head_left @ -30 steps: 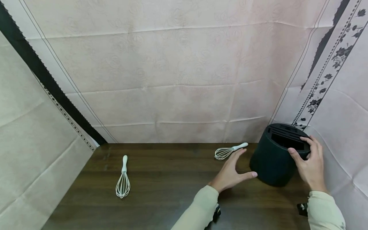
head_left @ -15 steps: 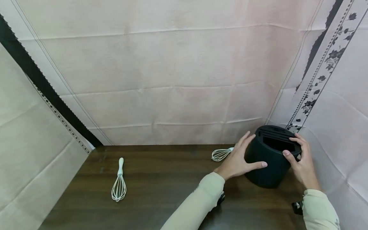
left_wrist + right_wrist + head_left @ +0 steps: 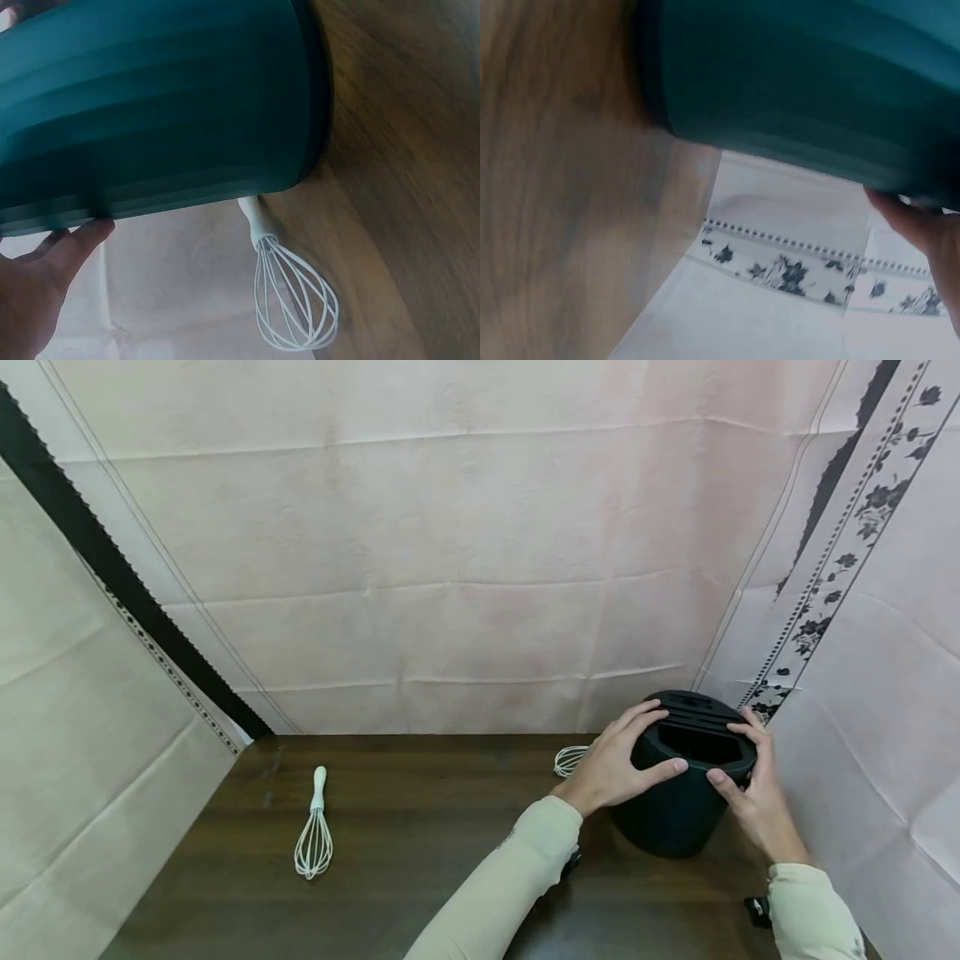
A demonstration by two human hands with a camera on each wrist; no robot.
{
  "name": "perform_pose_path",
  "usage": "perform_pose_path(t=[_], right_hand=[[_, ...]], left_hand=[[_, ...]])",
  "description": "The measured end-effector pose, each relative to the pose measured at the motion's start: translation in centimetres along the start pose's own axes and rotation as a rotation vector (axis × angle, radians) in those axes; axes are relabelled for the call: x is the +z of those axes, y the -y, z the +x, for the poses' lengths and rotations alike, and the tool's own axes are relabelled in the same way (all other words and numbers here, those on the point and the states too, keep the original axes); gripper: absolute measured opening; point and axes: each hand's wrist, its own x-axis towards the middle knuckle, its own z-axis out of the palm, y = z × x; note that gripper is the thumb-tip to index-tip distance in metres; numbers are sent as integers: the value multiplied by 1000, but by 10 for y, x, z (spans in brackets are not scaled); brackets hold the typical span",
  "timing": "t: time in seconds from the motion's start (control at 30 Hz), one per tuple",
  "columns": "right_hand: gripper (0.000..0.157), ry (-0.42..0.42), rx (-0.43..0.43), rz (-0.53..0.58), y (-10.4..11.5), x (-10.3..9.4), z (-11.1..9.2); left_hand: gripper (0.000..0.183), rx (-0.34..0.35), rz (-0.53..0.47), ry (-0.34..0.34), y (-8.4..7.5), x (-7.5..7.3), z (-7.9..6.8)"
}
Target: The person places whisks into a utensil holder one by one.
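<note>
A dark green, round utensil holder (image 3: 667, 814), with narrow slots and a wide rectangular opening in its top, stands on the table between both hands. My left hand (image 3: 617, 760) grips its left side near the rim, thumb at the front and fingers towards the back. On the opposite side my right hand (image 3: 753, 785) holds the rim, thumb in front. Behind the left hand lies a white whisk (image 3: 292, 292); its handle is hidden by that hand in the head view. Another white whisk (image 3: 314, 835) lies at the left of the table.
The brown wooden table (image 3: 420, 860) meets a pale cloth wall (image 3: 450, 568) at the back. A cloth side wall with a floral band (image 3: 813, 631) stands close to the right hand. Another cloth wall (image 3: 82, 727) rises on the left.
The left hand has come from beside the holder onto its left side. The holder, with the right hand on it, has shifted left and now stands closer to the back whisk.
</note>
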Motion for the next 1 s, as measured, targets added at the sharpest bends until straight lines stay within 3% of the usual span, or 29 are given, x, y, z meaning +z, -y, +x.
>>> perform_pose_path(t=[0.13,0.37,0.63,1.0], right_hand=[[65,-11,16,14,10,11,-3],[65,-9,0,18,19,23,-4],[64,-19,-22,21,60,42,-3],[67,19,-52,129,81,65,-4]], left_hand=[[68,4,43,-37,1,-2,-6],[62,-9,31,-104,3,-8,-18],[62,-41,43,-173,11,-18,-30],[66,-20,79,-210,13,-46,-55]])
